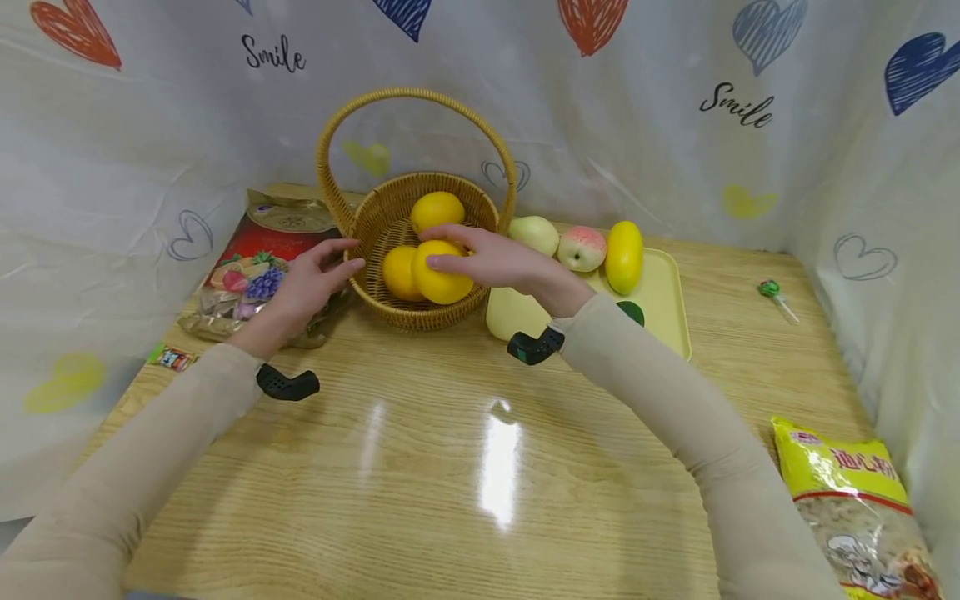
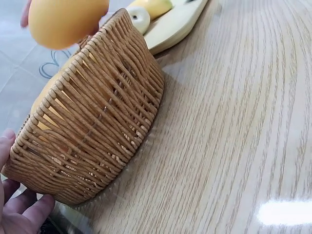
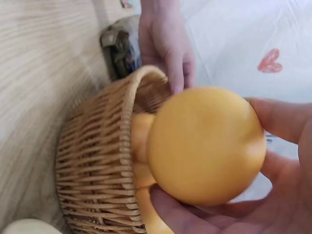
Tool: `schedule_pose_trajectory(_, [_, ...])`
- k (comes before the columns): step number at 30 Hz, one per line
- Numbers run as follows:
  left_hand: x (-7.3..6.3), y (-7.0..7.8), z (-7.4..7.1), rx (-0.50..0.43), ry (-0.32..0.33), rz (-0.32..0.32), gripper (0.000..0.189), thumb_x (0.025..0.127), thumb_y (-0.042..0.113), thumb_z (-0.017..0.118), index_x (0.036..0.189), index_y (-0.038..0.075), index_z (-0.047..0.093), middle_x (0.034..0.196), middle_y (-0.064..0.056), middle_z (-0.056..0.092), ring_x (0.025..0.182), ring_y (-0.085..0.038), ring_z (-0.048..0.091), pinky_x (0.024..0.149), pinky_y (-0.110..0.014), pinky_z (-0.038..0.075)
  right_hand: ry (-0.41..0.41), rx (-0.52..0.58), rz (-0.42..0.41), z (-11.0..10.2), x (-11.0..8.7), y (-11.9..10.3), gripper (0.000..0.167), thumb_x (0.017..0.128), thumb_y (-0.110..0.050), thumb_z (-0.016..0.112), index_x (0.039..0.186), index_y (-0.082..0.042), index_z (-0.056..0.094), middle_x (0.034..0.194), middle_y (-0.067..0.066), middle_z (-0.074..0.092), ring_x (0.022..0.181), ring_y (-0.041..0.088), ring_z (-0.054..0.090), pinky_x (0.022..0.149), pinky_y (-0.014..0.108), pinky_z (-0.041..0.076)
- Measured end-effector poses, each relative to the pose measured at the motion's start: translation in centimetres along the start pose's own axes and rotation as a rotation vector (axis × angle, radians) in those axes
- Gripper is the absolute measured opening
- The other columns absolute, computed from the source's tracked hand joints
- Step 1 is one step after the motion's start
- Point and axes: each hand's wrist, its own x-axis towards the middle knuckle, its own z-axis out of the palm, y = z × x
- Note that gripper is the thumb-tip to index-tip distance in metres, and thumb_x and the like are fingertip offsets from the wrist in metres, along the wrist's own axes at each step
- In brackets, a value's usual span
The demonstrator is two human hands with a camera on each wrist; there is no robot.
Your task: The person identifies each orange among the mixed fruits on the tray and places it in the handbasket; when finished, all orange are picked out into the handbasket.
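Note:
My right hand (image 1: 498, 260) holds a round orange (image 3: 207, 146) by its sides, thumb and fingers spread around it, above the rim of a wicker basket (image 2: 97, 112). In the head view the basket stands near the back of the table, its tall hoop handle upright. Two more oranges lie inside: one at the back (image 1: 437, 212), the other toward the front (image 1: 402, 272), partly covered by the held one. My left hand (image 1: 311, 279) grips the basket's left side, with the thumb at the rim and the fingers against the outer wall in the left wrist view.
Right of the basket, a yellow tray (image 1: 669, 287) bears a pale green fruit (image 1: 535, 235), a peach (image 1: 582, 248), a long yellow fruit (image 1: 624, 257) and a dark green item (image 1: 632, 312). A red fruit-print bag (image 1: 258, 242) lies left. Farther right are a lollipop (image 1: 772, 292) and a pasta bag (image 1: 855, 500).

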Motion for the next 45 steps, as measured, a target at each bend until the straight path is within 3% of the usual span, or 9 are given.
schedule_pose_trajectory(5, [0.0,0.0,0.1,0.003,-0.001,-0.002,0.065,0.096,0.046,0.057,0.15,0.014,0.039,0.153,-0.008,0.037,0.134,-0.024,0.043,0.105,-0.046,0.042,-0.129,0.056,0.096,-0.2,1.5,0.1,0.055,0.098,-0.052,0.05,0.147,-0.031,0.04,0.152,-0.003,0.034,0.126,0.017,0.045,0.093,0.037,0.049])
schedule_pose_trajectory(8, [0.1,0.1,0.1,0.008,0.003,0.003,0.065,0.096,0.046,0.057,0.15,0.014,0.04,0.152,-0.009,0.037,0.133,-0.025,0.043,0.104,-0.046,0.043,-0.164,0.117,0.115,-0.4,2.0,0.3,0.054,0.098,-0.05,0.052,0.147,-0.03,0.041,0.15,-0.003,0.035,0.121,0.019,0.049,0.087,0.038,0.053])
schedule_pose_trajectory(17, [0.2,0.1,0.2,0.009,0.016,0.005,0.063,0.097,0.045,0.057,0.15,0.014,0.04,0.152,-0.009,0.037,0.131,-0.025,0.045,0.103,-0.046,0.044,-0.13,-0.016,0.058,-0.5,2.8,0.9,0.054,0.097,-0.038,0.06,0.147,-0.024,0.043,0.156,-0.002,0.03,0.139,0.016,0.03,0.112,0.036,0.03])
schedule_pose_trajectory(25, [0.2,0.0,0.4,0.021,0.032,-0.006,0.064,0.096,0.046,0.057,0.149,0.014,0.041,0.148,-0.009,0.041,0.127,-0.024,0.047,0.101,-0.044,0.046,-0.166,-0.084,0.061,0.9,4.0,0.6,0.054,0.097,-0.035,0.061,0.148,-0.024,0.044,0.154,0.0,0.035,0.14,0.016,0.029,0.115,0.037,0.025])
schedule_pose_trajectory(37, [0.2,0.1,0.3,-0.008,0.028,-0.001,0.061,0.097,0.044,0.058,0.148,0.014,0.042,0.148,-0.01,0.041,0.127,-0.024,0.047,0.103,-0.045,0.044,-0.118,-0.026,0.13,1.3,6.8,-0.5,0.056,0.095,-0.038,0.064,0.147,-0.028,0.045,0.155,-0.004,0.034,0.141,0.013,0.028,0.114,0.035,0.026])
schedule_pose_trajectory(45, [0.3,0.1,0.4,0.004,0.03,0.001,0.061,0.097,0.045,0.057,0.147,0.014,0.043,0.147,-0.01,0.043,0.126,-0.022,0.048,0.101,-0.039,0.046,-0.15,-0.103,0.135,2.0,7.4,-0.4,0.058,0.094,-0.033,0.067,0.148,-0.025,0.045,0.154,-0.002,0.035,0.141,0.016,0.028,0.115,0.035,0.025])
